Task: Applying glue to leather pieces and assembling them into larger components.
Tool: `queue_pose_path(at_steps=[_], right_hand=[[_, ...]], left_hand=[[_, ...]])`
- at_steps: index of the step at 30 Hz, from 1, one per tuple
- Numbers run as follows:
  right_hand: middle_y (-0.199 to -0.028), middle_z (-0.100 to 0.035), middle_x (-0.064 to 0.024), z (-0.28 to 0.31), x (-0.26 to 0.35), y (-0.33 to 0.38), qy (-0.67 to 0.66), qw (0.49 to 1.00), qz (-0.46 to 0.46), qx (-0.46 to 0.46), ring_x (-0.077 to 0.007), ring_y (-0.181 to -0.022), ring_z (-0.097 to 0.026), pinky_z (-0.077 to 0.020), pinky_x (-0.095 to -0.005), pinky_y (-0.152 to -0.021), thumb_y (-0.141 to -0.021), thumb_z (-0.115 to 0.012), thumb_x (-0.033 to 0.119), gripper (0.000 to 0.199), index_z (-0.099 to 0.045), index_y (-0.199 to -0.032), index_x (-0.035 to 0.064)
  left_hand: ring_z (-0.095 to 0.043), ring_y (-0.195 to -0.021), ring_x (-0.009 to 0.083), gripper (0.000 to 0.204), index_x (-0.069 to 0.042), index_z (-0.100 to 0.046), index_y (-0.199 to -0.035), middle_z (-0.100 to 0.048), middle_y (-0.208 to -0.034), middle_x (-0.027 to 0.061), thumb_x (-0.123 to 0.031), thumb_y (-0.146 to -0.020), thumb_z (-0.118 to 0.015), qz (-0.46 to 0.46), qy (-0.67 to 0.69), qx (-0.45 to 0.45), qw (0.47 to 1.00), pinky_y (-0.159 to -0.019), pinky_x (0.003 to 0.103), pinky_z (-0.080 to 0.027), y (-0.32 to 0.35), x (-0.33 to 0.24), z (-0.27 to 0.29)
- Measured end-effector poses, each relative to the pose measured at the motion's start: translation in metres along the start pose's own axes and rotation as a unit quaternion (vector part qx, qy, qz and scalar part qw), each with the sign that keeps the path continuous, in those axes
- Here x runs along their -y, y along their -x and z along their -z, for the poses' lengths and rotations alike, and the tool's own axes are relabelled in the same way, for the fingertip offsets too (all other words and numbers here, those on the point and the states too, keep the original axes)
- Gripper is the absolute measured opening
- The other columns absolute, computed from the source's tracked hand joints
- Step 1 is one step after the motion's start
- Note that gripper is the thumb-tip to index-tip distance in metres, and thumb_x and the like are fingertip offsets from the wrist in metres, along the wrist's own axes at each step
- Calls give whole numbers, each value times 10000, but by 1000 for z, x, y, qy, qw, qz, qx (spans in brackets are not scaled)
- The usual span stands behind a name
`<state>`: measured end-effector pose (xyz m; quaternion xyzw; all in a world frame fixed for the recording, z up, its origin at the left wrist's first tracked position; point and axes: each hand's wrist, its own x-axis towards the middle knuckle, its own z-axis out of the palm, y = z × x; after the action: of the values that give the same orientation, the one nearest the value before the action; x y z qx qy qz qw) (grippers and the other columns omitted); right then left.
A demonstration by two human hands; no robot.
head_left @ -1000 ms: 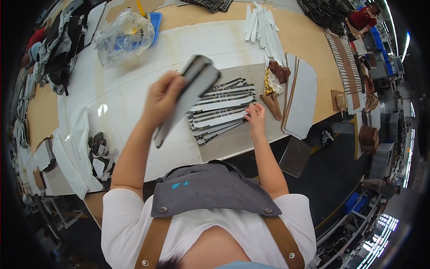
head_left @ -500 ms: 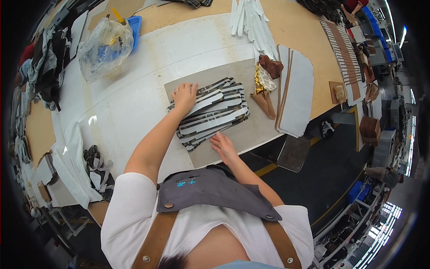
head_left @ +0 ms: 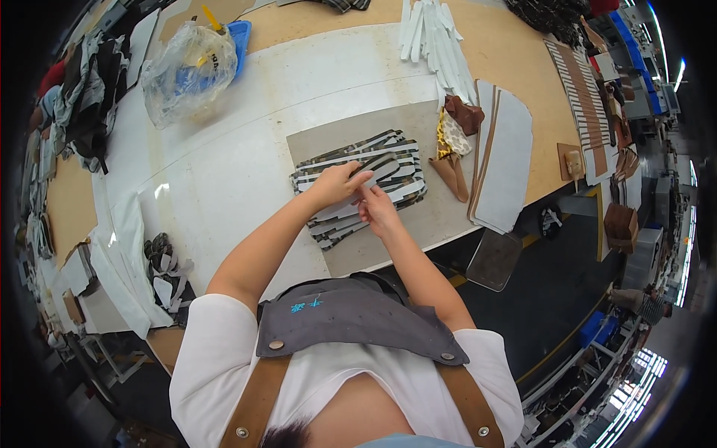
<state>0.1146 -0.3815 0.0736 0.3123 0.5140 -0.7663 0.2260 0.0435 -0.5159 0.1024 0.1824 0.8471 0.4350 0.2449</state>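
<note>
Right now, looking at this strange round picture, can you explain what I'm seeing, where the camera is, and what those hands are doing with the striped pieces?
There is no machine here: a person works with two bare hands. The camera sits on their head and looks down, so you see their hair, apron and forearms coming in from the bottom edge. Its fisheye lens makes the picture round and bends straight edges. The left hand and the right hand meet over a stack of dark-and-light striped strips lying on a grey board, which rests on a white worktable. The left hand's fingers pinch a curved strip at the top of the stack, and the right hand touches it just beside. Nearby lie white strips, small brown and spotted pieces, a grey panel and a clear plastic bag.
</note>
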Motion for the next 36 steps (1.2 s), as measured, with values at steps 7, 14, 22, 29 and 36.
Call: queue_pose_path(at_steps=[7, 14, 22, 29, 36], right_hand=[[-528, -471, 9, 18, 23, 10, -75, 974, 181, -116, -66, -392, -431, -370, -213, -359, -822, -672, 236, 242, -529, -756, 52], [-648, -566, -87, 65, 19, 16, 175, 979, 7, -105, -157, -466, -547, -469, -260, -424, -825, -637, 377, 419, -562, -808, -34], [-923, -543, -121, 39, -61, 37, -35, 994, -28, -96, -220, -905, -567, -479, -356, -826, -862, -584, 394, 507, -454, -1081, -44], [-995, -551, -98, 28, -62, 39, 22, 993, -103, -59, -228, -966, -566, -474, -405, -852, -863, -600, 300, 446, -445, -1165, 12], [-1044, -581, -101, -34, -77, 50, 145, 985, -66, 63, -203, -935, -585, -519, -365, -743, -890, -554, 198, 364, -460, -1194, 21]], left_hand=[[-523, -626, 95, 295, -25, -490, -1011, -573, -725, 46, -114, -785, -656, 154, 194, 198, 948, -579, 246, -432, 52, 19, 45], [-544, -974, 288, 473, -2, -555, -1037, -521, -1087, 164, -355, -744, -671, 26, -257, -32, 966, -764, 368, -468, -19, 65, 40], [-604, -917, 300, 552, 8, -625, -1015, -623, -1018, 180, -400, -661, -737, 204, -93, 182, 957, -814, 365, -468, -46, 57, 39], [-583, -948, 206, 504, -37, -518, -1196, -613, -1075, 114, -144, -738, -699, 214, 198, 209, 934, -827, 344, -462, 34, 59, 48], [-551, -985, 184, 559, 9, -442, -1232, -581, -1092, 132, -78, -734, -682, 198, 316, 31, 927, -861, 304, -441, 157, 86, 67]])
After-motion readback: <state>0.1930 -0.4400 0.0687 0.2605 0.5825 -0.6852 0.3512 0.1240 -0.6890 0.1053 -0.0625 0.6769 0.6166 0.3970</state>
